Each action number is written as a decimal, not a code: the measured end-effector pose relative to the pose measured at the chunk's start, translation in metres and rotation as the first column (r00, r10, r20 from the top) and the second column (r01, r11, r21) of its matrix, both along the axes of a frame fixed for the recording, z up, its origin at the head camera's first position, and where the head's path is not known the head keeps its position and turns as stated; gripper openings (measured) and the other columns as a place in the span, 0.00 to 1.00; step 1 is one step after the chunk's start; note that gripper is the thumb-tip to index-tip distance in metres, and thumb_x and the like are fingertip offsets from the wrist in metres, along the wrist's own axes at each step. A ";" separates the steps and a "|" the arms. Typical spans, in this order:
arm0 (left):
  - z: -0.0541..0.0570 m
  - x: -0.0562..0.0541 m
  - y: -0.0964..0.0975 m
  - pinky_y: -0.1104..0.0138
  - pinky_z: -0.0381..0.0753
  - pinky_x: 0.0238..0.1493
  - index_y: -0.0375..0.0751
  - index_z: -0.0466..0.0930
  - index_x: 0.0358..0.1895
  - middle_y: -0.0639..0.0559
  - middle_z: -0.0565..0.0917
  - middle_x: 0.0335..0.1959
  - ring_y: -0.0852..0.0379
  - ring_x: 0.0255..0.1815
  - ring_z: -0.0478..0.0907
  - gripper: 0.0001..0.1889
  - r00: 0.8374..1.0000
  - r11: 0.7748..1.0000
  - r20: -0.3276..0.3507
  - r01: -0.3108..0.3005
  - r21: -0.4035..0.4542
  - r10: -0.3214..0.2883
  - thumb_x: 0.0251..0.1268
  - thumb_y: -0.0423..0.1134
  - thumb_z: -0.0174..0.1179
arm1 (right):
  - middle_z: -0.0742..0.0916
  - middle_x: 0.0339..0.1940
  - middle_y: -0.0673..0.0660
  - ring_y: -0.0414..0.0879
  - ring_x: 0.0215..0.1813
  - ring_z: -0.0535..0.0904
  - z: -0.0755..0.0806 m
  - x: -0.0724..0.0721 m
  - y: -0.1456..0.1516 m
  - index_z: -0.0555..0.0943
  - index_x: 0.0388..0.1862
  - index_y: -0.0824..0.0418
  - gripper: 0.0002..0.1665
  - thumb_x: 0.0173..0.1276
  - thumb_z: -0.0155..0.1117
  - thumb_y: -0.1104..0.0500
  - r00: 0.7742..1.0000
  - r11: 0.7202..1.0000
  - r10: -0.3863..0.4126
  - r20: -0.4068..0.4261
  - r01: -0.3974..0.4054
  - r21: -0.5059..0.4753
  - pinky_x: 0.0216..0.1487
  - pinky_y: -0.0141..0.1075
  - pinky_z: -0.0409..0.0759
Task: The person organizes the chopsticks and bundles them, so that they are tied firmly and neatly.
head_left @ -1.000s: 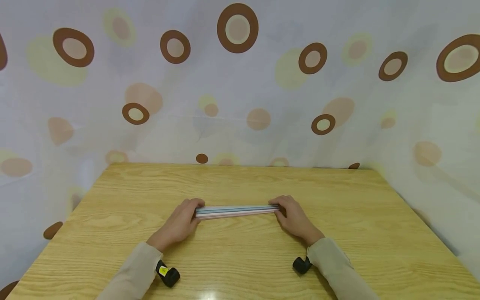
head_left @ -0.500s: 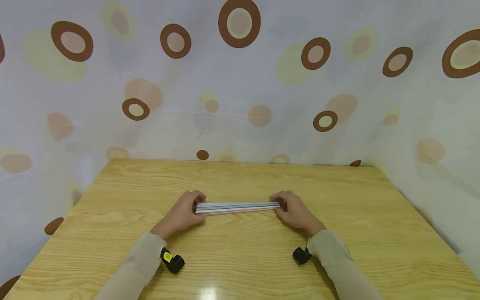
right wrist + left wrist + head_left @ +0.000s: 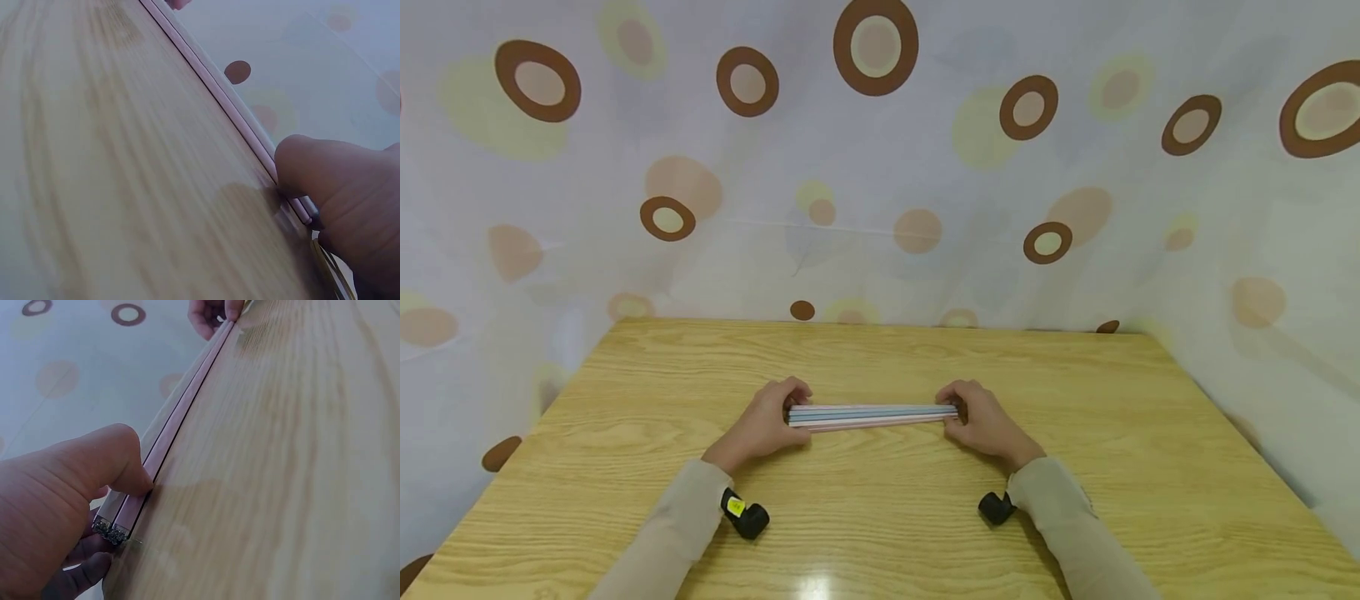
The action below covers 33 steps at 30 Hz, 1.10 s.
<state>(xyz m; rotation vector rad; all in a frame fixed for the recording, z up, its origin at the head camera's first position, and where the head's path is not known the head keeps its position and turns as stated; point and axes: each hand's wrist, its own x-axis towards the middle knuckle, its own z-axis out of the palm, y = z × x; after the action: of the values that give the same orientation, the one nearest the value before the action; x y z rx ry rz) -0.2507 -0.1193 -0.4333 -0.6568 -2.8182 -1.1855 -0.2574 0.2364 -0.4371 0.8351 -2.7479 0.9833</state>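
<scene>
A bundle of pastel chopsticks [image 3: 872, 415], in pink, white and blue, lies crosswise at mid-table. Its wider ends are on the left and it tapers to the right. My left hand [image 3: 767, 423] grips the wide ends, thumb on the near side and fingers on the far side. Glittery tips stick out past that thumb in the left wrist view, below a pink chopstick [image 3: 172, 428]. At the thin ends, my right hand [image 3: 988, 425] pinches the bundle. In the right wrist view its thumb [image 3: 306, 165] presses on the near side, and the other fingers are mostly hidden.
The wood-grain table [image 3: 880, 508] spreads around both hands. A pale cloth [image 3: 880, 167] with brown rings and dots hangs behind and at the sides. Black wrist cameras [image 3: 748, 518] sit at both beige sleeves [image 3: 670, 525].
Both hands keep their hold on the chopsticks. The left thumb has straightened a little along the near side, and the bundle's striped face shows slightly more. The head view has tilted slightly down.
</scene>
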 end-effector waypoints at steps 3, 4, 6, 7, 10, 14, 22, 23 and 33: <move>-0.001 -0.001 0.001 0.61 0.70 0.45 0.40 0.76 0.49 0.49 0.78 0.42 0.55 0.42 0.68 0.24 1.000 1.000 0.008 -0.001 -0.006 0.001 0.45 0.34 0.69 | 0.82 0.40 0.56 0.44 0.38 0.71 -0.001 -0.001 -0.001 0.78 0.47 0.66 0.17 0.57 0.62 0.71 1.000 1.000 -0.002 -0.006 0.002 0.010 0.43 0.37 0.73; 0.000 -0.001 0.002 0.61 0.70 0.45 0.41 0.76 0.49 0.50 0.78 0.41 0.55 0.42 0.68 0.23 1.000 1.000 0.006 0.001 -0.009 -0.001 0.45 0.34 0.69 | 0.82 0.40 0.56 0.44 0.39 0.71 -0.001 0.000 -0.001 0.78 0.47 0.66 0.17 0.57 0.62 0.71 1.000 1.000 -0.004 -0.007 0.004 0.011 0.43 0.38 0.73; 0.000 -0.001 0.003 0.61 0.69 0.45 0.41 0.77 0.47 0.50 0.78 0.40 0.55 0.42 0.68 0.21 1.000 1.000 0.005 0.015 -0.014 -0.015 0.45 0.34 0.69 | 0.82 0.38 0.55 0.44 0.38 0.70 -0.002 -0.001 -0.001 0.79 0.45 0.65 0.17 0.55 0.61 0.71 1.000 1.000 -0.005 -0.021 0.006 0.013 0.42 0.38 0.72; 0.001 -0.001 0.003 0.61 0.70 0.45 0.42 0.77 0.46 0.50 0.78 0.40 0.55 0.42 0.68 0.20 1.000 1.000 0.005 0.023 -0.019 -0.023 0.45 0.35 0.69 | 0.82 0.37 0.55 0.43 0.37 0.70 -0.003 -0.001 -0.001 0.79 0.45 0.64 0.16 0.55 0.62 0.71 1.000 1.000 -0.004 -0.027 0.004 0.012 0.42 0.37 0.72; 0.003 -0.001 0.003 0.61 0.70 0.45 0.42 0.78 0.44 0.51 0.78 0.39 0.55 0.41 0.69 0.18 0.999 0.998 0.016 0.046 -0.044 -0.046 0.45 0.35 0.68 | 0.81 0.34 0.53 0.42 0.34 0.67 -0.006 -0.002 -0.002 0.79 0.42 0.63 0.15 0.53 0.62 0.70 0.999 1.000 0.003 -0.050 -0.002 0.023 0.39 0.35 0.69; 0.004 -0.001 0.003 0.61 0.71 0.45 0.42 0.79 0.43 0.51 0.79 0.39 0.55 0.41 0.70 0.17 0.997 0.995 0.033 0.070 -0.070 -0.068 0.45 0.35 0.67 | 0.79 0.31 0.51 0.41 0.32 0.65 -0.008 -0.003 -0.003 0.78 0.40 0.60 0.14 0.52 0.62 0.69 0.999 0.999 0.004 -0.051 -0.002 0.039 0.36 0.33 0.67; 0.005 -0.003 0.007 0.63 0.69 0.42 0.40 0.81 0.39 0.52 0.79 0.35 0.56 0.37 0.68 0.13 0.997 0.993 0.010 0.077 -0.086 -0.076 0.46 0.34 0.67 | 0.78 0.30 0.50 0.42 0.32 0.64 -0.001 -0.001 -0.006 0.78 0.37 0.59 0.13 0.51 0.62 0.69 0.999 0.997 -0.001 -0.045 0.004 0.074 0.36 0.34 0.65; 0.004 -0.003 0.007 0.63 0.68 0.43 0.40 0.82 0.39 0.52 0.79 0.35 0.56 0.37 0.68 0.13 0.997 0.993 0.014 0.078 -0.090 -0.077 0.46 0.35 0.67 | 0.79 0.31 0.50 0.42 0.32 0.64 0.000 -0.001 -0.006 0.78 0.37 0.58 0.13 0.51 0.62 0.69 0.999 0.997 0.004 -0.042 0.000 0.083 0.36 0.34 0.65; 0.007 0.000 0.011 0.64 0.69 0.42 0.38 0.80 0.37 0.51 0.77 0.34 0.55 0.38 0.67 0.14 0.997 0.990 0.048 0.073 -0.121 -0.067 0.42 0.36 0.68 | 0.77 0.31 0.48 0.41 0.33 0.65 0.004 0.004 -0.010 0.75 0.33 0.55 0.13 0.49 0.61 0.68 0.998 0.984 0.019 -0.061 -0.007 0.180 0.38 0.35 0.67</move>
<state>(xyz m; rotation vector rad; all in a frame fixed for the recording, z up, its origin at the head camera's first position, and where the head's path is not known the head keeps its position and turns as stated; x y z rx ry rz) -0.2509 -0.1083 -0.4264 -0.7514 -2.9470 -1.0543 -0.2537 0.2269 -0.4335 0.8941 -2.8117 0.7046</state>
